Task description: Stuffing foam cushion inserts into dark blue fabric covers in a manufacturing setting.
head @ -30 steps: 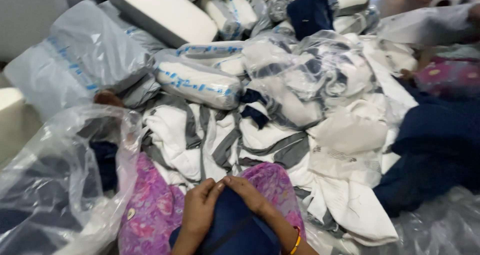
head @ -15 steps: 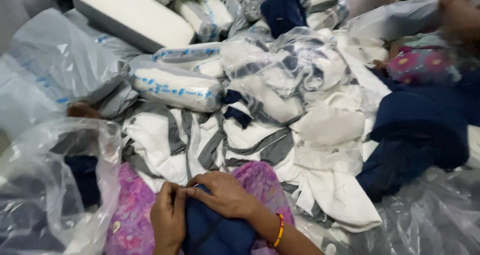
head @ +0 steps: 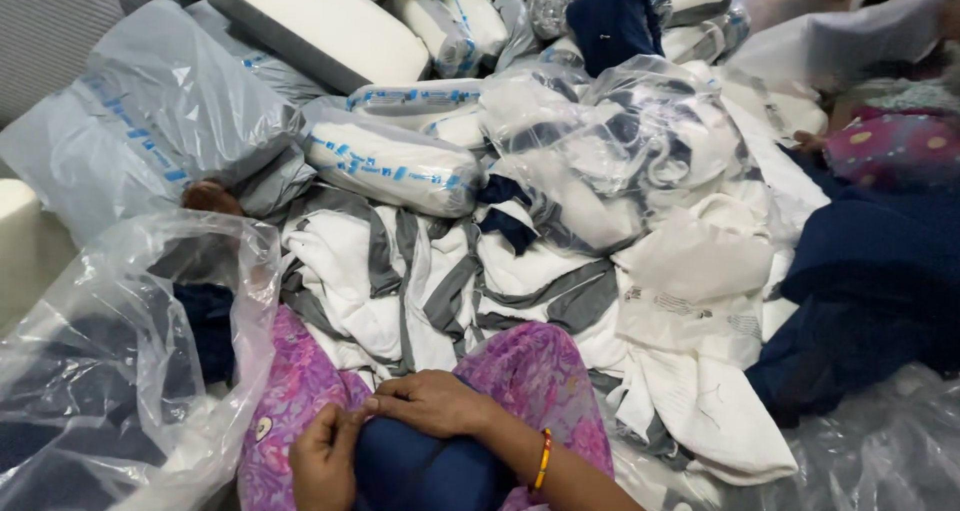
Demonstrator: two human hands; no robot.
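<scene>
On the lap | navy cloth (head: 425, 471), bunched | left hand (head: 325, 461), right hand (head: 435, 403) pinch its edge

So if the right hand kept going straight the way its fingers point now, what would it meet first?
The right hand points leftward across the dark blue cloth on the lap, so it would first meet the left hand, whose fingers already sit at its fingertips; they look touching, though depth is unclear.
</scene>
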